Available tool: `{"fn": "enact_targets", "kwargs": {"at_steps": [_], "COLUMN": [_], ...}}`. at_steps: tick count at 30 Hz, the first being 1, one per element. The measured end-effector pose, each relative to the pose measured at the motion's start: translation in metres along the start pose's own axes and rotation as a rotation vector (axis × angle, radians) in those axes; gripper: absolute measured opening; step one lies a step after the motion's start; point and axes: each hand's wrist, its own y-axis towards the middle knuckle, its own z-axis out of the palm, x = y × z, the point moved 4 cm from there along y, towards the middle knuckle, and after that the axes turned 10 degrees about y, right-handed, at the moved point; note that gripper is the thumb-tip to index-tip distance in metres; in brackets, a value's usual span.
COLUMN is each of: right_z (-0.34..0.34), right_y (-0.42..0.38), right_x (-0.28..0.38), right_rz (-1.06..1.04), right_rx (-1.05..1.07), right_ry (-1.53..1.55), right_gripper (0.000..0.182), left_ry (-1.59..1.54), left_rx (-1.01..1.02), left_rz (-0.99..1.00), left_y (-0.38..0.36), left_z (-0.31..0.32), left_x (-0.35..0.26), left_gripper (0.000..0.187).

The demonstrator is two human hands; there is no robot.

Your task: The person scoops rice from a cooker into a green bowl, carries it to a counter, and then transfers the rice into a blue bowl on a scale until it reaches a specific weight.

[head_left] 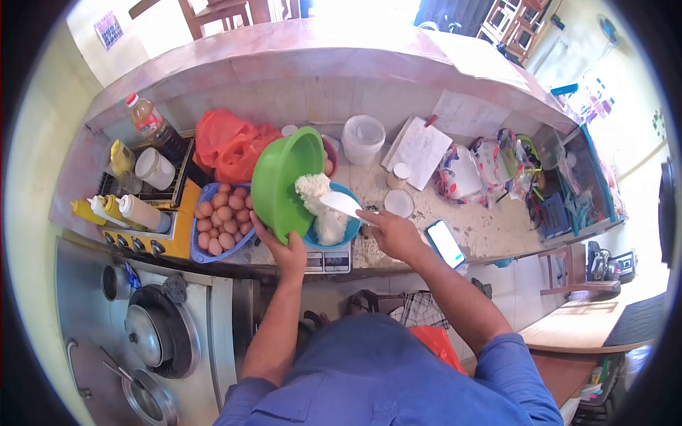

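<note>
My left hand [285, 250] grips the lower rim of a green basin [273, 192], which is tipped on its side toward the right. White rice [312, 186] hangs at the basin's edge, over a blue bowl [352, 231] that holds more rice [330, 226]. In my right hand [391, 233] is a white rice paddle [341, 203], its blade against the rice between basin and bowl. The blue bowl rests on a kitchen scale [329, 262], mostly covered by the bowl.
Left of the basin stand a basket [201, 250] of brown eggs [224, 216], a red plastic bag [227, 142] and squeeze bottles [135, 210]. A white tub [363, 139], a notebook [418, 153] and a lit phone [445, 243] lie to the right. A pot [149, 334] sits lower left.
</note>
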Motion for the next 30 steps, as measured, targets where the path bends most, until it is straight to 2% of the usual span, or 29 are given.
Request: {"fn": "enact_targets", "kwargs": {"at_steps": [2, 6, 8, 10, 12, 15, 17, 18, 21, 23, 27, 29, 30], "right_z": [-0.007, 0.000, 0.014, 0.020, 0.023, 0.017, 0.006, 0.006, 0.019, 0.035, 0.036, 0.035, 0.030], "right_y": [0.004, 0.015, 0.024, 0.031, 0.034, 0.032, 0.030, 0.031, 0.039, 0.046, 0.057, 0.058, 0.057], "right_x": [0.005, -0.001, -0.012, -0.009, -0.007, -0.003, -0.010, -0.011, -0.026, -0.023, -0.005, -0.004, 0.002], "right_rz": [-0.020, 0.002, 0.077, 0.082, 0.086, 0.034, 0.174, 0.173, 0.242, 0.126, 0.203, 0.327, 0.329], "right_rx": [-0.059, -0.043, -0.010, 0.030, 0.070, 0.009, -0.118, -0.118, -0.078, 0.002, 0.044, 0.099, 0.091], "right_ry": [0.074, 0.111, 0.167, 0.191, 0.218, 0.242, 0.348, 0.349, 0.347, 0.071, 0.086, 0.350, 0.350], "right_gripper": [0.043, 0.043, 0.043, 0.043, 0.043, 0.041, 0.037, 0.037, 0.033, 0.027, 0.024, 0.026, 0.026], "left_ry": [-0.069, -0.100, -0.169, 0.020, 0.048, 0.101, 0.121, 0.128, 0.134, 0.132, 0.141, 0.125, 0.097], "left_rx": [-0.019, -0.045, -0.061, -0.037, -0.029, -0.009, -0.008, 0.003, 0.027, 0.042, 0.066, 0.073, 0.050], "left_rz": [-0.030, -0.061, -0.079, -0.042, -0.024, 0.005, 0.021, 0.037, 0.081, 0.109, 0.137, 0.125, 0.089], "left_y": [0.003, 0.008, 0.009, 0.009, 0.011, 0.011, 0.012, 0.011, 0.010, 0.010, 0.008, 0.007, 0.008], "left_z": [-0.001, -0.002, -0.001, -0.002, 0.000, -0.002, -0.002, -0.003, -0.001, 0.001, 0.001, 0.003, 0.002], "left_x": [0.000, 0.001, 0.001, 0.004, 0.007, 0.009, 0.007, 0.004, 0.000, -0.005, -0.015, -0.012, -0.010], "left_gripper": [0.080, 0.081, 0.082, 0.083, 0.084, 0.084, 0.084, 0.084, 0.084, 0.084, 0.085, 0.085, 0.086]}}
